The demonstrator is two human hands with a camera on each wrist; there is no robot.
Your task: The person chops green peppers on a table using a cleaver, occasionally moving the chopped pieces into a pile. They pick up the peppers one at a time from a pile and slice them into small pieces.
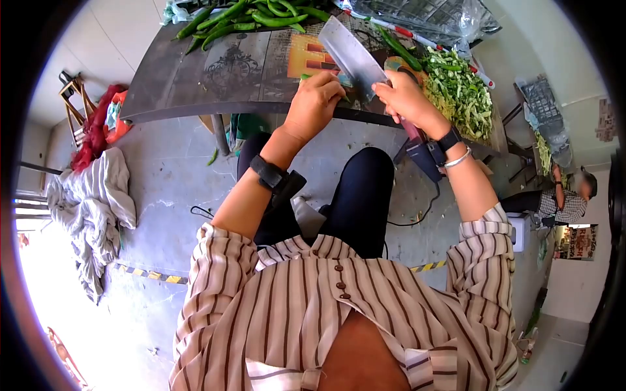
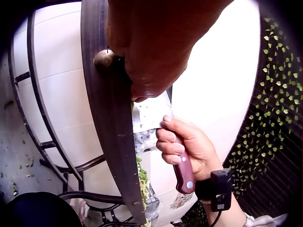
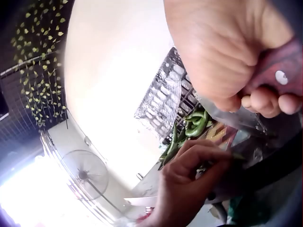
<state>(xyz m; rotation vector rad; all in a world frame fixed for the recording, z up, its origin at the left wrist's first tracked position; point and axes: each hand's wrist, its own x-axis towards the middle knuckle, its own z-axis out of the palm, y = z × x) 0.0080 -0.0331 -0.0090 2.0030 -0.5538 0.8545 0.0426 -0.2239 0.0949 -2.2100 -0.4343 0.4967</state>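
Observation:
My right hand (image 1: pixel 409 98) grips the dark red handle (image 2: pixel 183 171) of a cleaver, whose wide blade (image 1: pixel 353 55) points up and left over the table's near edge. Beside the blade, my left hand (image 1: pixel 314 101) has its fingers curled round a green pepper (image 1: pixel 305 77), of which only a small end shows. In the right wrist view the left hand (image 3: pixel 188 176) pinches it between thumb and fingers. Chopped green pieces (image 1: pixel 460 91) are heaped to the right of the cleaver. Whole green peppers (image 1: pixel 254 17) lie at the table's far side.
The dark patterned table (image 1: pixel 241 70) spans the front, with one long pepper (image 1: pixel 399 49) near the heap. Behind are clear plastic-wrapped trays (image 1: pixel 427 18). Grey cloth (image 1: pixel 98 195) and red netting (image 1: pixel 98 130) lie at left. Another person (image 1: pixel 566 199) is at far right.

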